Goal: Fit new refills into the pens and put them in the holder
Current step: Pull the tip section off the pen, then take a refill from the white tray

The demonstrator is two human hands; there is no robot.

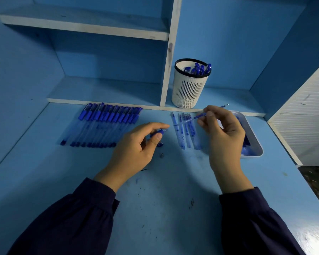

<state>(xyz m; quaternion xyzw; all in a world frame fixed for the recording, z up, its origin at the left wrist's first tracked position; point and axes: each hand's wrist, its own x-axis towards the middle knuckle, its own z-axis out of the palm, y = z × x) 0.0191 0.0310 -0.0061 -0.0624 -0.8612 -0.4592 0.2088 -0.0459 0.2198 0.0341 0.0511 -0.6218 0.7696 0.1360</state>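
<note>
Unfilled pens [103, 124] lie in a row at the left; the left hand [140, 142] curls round a blue pen piece [159, 132], with a small loose tip [161, 155] on the desk just below it, easily knocked away. The right hand [223, 133] pinches a thin refill [195, 117] off-line from that piece, so forcing it in could bend it or smear ink. The holder [191, 85] stands behind

Your left hand [134, 146] is held low, palm turned inward, with the fingers curled round a short blue pen [159, 133] and the thumb laid along its side. Your right hand [224, 137] sits a little higher, wrist bent, back of the hand toward you; its thumb and fingertips pinch a thin refill [201, 116] that slants up to the right. Both forearms reach in from below in dark sleeves [72, 218], and the hands are apart, not touching
</note>
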